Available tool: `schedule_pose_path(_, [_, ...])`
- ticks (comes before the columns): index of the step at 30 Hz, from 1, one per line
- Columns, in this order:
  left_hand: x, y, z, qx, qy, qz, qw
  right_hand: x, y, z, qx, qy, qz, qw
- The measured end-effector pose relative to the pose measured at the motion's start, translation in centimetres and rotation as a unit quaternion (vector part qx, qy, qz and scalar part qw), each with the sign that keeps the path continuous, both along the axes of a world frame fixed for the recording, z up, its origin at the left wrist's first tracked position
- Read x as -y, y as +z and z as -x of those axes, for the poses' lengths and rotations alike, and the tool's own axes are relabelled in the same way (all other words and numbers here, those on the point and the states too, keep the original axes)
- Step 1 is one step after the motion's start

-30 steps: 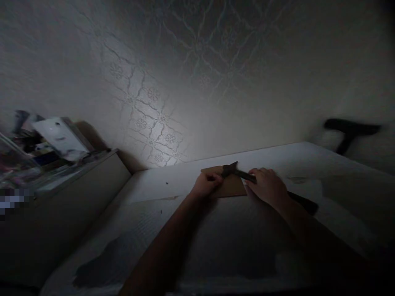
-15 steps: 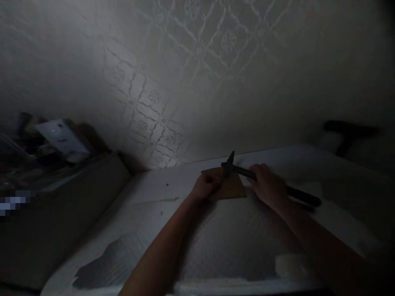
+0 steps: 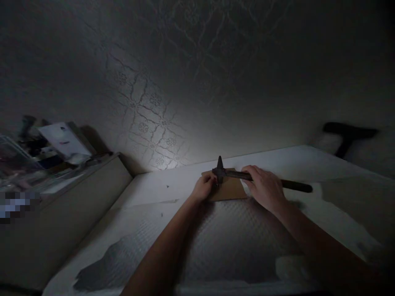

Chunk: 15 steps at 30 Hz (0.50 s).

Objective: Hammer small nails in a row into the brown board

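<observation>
A dark hammer (image 3: 296, 186) lies across my right hand (image 3: 266, 187), whose fingers are wrapped round the middle of its handle. The hammer's head is over a flat brown board (image 3: 230, 192), close beside the fingers of my left hand (image 3: 204, 187). Those fingers are pinched together at the board's left part; what they hold, if anything, is too small to make out. Under the board is a pale table (image 3: 148, 181) with a textured grey sheet (image 3: 240, 242) on its near part.
A patterned wall (image 3: 191, 102) rises behind the table. At the left, a shelf unit (image 3: 83, 209) carries a white box (image 3: 63, 139) and other clutter. A black T-shaped object (image 3: 348, 133) is at the right. Two tiny dark bits lie on the table's left half.
The hammer's head has moved left and down, closer to my left fingers, and its handle is more level. My right hand has shifted slightly left. The picture is sharper, with the upper wall darker.
</observation>
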State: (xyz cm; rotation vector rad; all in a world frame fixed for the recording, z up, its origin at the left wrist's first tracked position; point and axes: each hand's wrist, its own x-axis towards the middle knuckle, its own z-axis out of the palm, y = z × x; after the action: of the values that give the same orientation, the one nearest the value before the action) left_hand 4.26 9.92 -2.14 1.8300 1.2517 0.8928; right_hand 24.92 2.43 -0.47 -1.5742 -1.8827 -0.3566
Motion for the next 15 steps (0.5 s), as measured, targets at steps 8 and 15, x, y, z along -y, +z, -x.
schedule_pose_path(8, [0.21, 0.27, -0.15, -0.015, 0.010, -0.001, 1.000, -0.12, -0.22, -0.59, -0.006, 0.016, 0.008, 1.000])
schedule_pose_path(15, [0.24, 0.22, -0.13, -0.012, -0.001, 0.004, 1.000, -0.37, -0.39, -0.89, -0.021, 0.007, 0.005, 1.000])
